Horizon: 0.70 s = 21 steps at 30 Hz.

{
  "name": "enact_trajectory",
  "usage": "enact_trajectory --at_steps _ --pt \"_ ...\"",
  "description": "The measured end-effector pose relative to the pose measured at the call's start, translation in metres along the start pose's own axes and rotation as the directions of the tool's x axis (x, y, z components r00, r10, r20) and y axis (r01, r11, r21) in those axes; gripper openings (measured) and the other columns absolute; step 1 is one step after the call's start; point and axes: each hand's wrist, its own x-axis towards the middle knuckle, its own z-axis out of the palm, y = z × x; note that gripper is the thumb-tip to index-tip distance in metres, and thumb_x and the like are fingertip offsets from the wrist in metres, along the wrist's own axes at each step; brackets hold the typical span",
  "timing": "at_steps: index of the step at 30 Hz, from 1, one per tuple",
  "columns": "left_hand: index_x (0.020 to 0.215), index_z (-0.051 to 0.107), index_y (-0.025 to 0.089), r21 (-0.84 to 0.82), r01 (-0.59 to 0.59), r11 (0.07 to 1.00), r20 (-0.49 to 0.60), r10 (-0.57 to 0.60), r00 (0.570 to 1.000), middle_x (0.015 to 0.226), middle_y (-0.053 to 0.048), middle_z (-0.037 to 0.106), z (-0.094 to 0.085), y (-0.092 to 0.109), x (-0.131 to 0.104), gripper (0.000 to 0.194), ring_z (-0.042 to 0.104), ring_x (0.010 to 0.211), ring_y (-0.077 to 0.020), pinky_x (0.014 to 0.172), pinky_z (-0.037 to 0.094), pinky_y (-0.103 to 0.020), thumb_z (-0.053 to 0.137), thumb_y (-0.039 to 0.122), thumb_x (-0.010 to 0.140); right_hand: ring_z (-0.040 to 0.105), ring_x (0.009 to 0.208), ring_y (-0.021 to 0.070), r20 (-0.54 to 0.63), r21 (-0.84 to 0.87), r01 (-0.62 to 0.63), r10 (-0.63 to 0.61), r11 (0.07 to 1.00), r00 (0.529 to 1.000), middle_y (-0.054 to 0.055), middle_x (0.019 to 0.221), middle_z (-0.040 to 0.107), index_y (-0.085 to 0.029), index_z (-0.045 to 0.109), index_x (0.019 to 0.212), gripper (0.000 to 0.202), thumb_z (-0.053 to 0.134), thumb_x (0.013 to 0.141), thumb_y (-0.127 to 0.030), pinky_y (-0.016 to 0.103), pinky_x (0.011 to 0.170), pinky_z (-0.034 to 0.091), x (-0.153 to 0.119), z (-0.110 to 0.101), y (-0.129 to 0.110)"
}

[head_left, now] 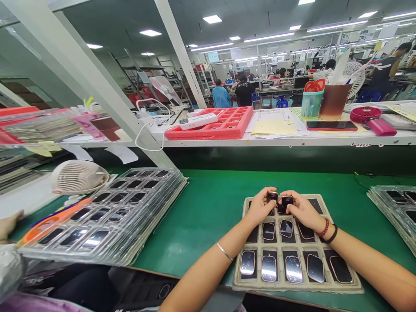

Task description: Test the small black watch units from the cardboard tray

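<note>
My left hand (261, 206) pinches a smartwatch case (272, 197) with a dark screen, held up over the far row of a beige moulded tray (238, 284). Close beside it, my right hand (301, 209) grips a second smartwatch case (287, 201) between thumb and fingers. The two cases are near each other; a small gap seems to lie between them. Below my hands the tray holds several more gold-rimmed watch cases (269, 268), screens up in rows of compartments. My hands and forearms hide parts of the far and middle rows.
Left stands a stack of clear plastic trays (156, 203) with dark screens; another tray stack (390, 212) is at the right edge. A white fan (79, 177) lies behind. A co-worker's hand (11, 225) shows far left. The shelf holds a red tray (240, 125) and a phone (331, 126).
</note>
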Motion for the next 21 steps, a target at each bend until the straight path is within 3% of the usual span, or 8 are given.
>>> enact_trajectory --at_steps 3,10,15,21 --pt "0.109 0.055 0.014 -0.009 0.006 1.000 0.008 -0.006 1.000 0.091 -0.006 0.062 -0.0004 -0.0016 0.0011 0.035 0.059 0.076 -0.0133 0.072 0.050 -0.026 0.055 0.014 0.074 0.059 0.069 0.0138 0.015 -0.005 -0.012 0.012 1.000 1.000 0.007 0.099 0.063 -0.019 0.050 0.113 0.035 0.046 0.078 -0.018 0.031 0.068 0.051 0.0002 -0.0009 0.0022" --pt "0.114 0.052 0.015 0.033 0.026 0.999 -0.012 -0.025 1.000 0.097 -0.006 0.062 0.0005 -0.0007 0.0019 0.050 0.059 0.083 -0.0135 0.072 0.048 -0.023 0.053 0.005 0.066 0.060 0.092 0.0191 0.003 0.009 0.021 -0.021 1.000 1.000 0.007 0.105 0.062 -0.021 0.049 0.114 0.044 0.050 0.071 -0.013 0.033 0.078 0.051 0.0008 -0.0002 0.0071" --pt "0.115 0.052 0.013 0.002 0.006 1.000 0.005 -0.006 1.000 0.094 -0.007 0.061 0.0004 -0.0007 0.0016 0.045 0.059 0.080 -0.0134 0.074 0.049 -0.025 0.053 0.008 0.070 0.061 0.076 0.0162 0.000 -0.016 0.010 -0.010 1.000 1.000 0.007 0.103 0.062 -0.020 0.049 0.116 0.041 0.048 0.076 -0.016 0.034 0.072 0.052 0.0013 -0.0007 0.0093" --pt "0.121 0.052 0.014 -0.041 0.019 0.999 -0.017 -0.020 1.000 0.101 -0.008 0.063 -0.0017 -0.0037 0.0035 0.055 0.061 0.087 -0.0155 0.076 0.050 -0.025 0.055 0.007 0.066 0.063 0.085 0.0178 -0.018 0.022 0.011 -0.011 1.000 1.000 0.008 0.108 0.062 -0.020 0.051 0.119 0.047 0.051 0.073 -0.014 0.034 0.075 0.055 0.0008 -0.0010 0.0101"
